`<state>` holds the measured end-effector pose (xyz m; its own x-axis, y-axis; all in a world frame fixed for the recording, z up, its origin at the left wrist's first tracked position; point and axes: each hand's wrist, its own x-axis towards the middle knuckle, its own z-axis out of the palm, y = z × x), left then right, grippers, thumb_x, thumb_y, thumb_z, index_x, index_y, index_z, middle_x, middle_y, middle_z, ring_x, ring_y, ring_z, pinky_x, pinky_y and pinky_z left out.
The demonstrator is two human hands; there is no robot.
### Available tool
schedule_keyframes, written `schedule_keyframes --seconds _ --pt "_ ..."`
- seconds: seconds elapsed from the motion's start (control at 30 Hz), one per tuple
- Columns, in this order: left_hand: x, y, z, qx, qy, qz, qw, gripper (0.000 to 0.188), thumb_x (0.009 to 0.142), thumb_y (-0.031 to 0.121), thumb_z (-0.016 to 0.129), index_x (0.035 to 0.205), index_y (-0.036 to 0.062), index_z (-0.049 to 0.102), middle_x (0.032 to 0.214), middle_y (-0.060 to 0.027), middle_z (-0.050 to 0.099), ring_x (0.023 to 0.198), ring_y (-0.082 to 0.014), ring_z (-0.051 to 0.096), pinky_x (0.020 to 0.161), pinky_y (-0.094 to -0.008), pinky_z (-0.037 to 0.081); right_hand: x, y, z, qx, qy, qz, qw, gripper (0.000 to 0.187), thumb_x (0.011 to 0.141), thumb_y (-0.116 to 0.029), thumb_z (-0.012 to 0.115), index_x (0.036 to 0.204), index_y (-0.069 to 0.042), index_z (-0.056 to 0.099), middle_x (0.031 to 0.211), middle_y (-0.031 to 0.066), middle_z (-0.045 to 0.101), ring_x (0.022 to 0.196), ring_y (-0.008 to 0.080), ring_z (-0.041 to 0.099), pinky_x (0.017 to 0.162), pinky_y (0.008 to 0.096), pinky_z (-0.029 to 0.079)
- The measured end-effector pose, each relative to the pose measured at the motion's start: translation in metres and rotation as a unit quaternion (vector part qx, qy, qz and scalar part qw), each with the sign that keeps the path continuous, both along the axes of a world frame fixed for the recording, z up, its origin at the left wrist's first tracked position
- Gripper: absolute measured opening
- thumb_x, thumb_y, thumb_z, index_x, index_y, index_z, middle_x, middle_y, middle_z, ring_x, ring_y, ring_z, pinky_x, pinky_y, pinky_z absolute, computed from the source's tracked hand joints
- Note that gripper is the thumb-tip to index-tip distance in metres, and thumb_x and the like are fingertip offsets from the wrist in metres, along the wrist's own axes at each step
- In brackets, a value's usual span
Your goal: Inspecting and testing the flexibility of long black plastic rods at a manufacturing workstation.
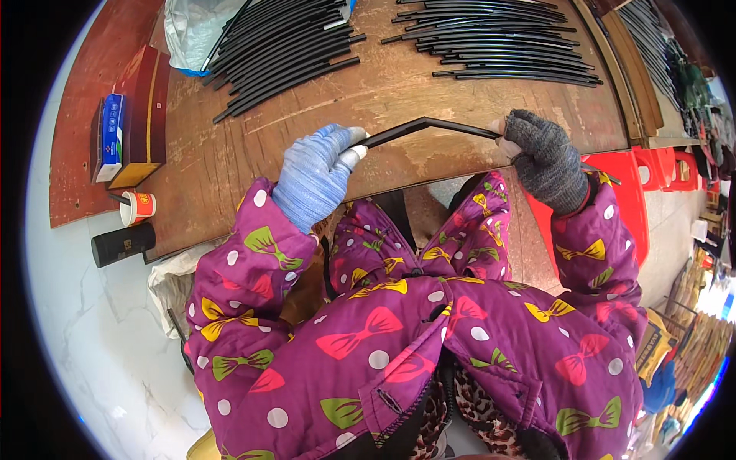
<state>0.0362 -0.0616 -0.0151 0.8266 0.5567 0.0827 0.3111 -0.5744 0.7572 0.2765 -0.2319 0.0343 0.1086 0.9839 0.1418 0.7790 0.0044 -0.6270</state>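
Observation:
Between my two hands a thin black tube point(424, 123) stretches above the near edge of the wooden table, bent to a blunt peak at its middle. My left hand point(316, 170), in a light blue knit glove with pale bare or covered fingertips, pinches its left end. The right end is gripped by my right hand point(546, 159), which wears a dark grey glove with the fingertips showing. Farther off on the table lie a left pile of black tubes point(284, 50) and a right pile of black tubes point(498, 40), laid roughly side by side.
A clear plastic bag point(195, 34) lies beside the left pile. At the table's left stand a dark red box point(146, 115), a blue-and-white packet point(112, 138), a paper cup point(139, 207) and a black cylinder point(123, 245). A red plastic stool point(625, 195) is at the right.

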Motion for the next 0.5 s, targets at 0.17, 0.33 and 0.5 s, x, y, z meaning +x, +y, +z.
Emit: schedule_keyframes --seconds 0.17,0.33,0.5 --pt "0.003 0.004 0.006 -0.204 0.059 0.016 0.977 0.023 0.079 0.006 0.057 0.100 -0.0026 0.058 0.081 -0.0075 0.061 0.072 -0.0105 0.054 0.064 -0.0230 0.044 0.019 0.006 -0.003 0.059 -0.017 0.057 0.997 0.022 0.073 0.000 0.058 0.095 -0.001 0.060 0.090 0.0171 0.060 0.085 0.0324 0.057 0.075 0.0352 0.046" --pt "0.005 0.001 0.012 -0.287 0.058 -0.030 0.956 0.029 0.078 0.008 0.059 0.105 -0.0018 0.056 0.079 -0.0044 0.061 0.070 -0.0075 0.052 0.063 -0.0212 0.044 0.017 0.009 -0.007 0.020 -0.055 0.075 0.995 0.024 0.072 -0.002 0.059 0.096 -0.002 0.060 0.092 0.0178 0.060 0.089 0.0314 0.057 0.078 0.0372 0.046" --pt "0.004 -0.004 -0.002 -0.100 0.031 -0.068 0.992 0.025 0.075 0.009 0.062 0.097 -0.0008 0.059 0.079 -0.0106 0.062 0.070 -0.0174 0.058 0.064 -0.0263 0.046 0.002 0.031 -0.013 -0.039 0.003 0.122 0.992 0.026 0.072 0.000 0.059 0.098 0.001 0.058 0.087 0.0166 0.061 0.088 0.0312 0.058 0.078 0.0365 0.045"
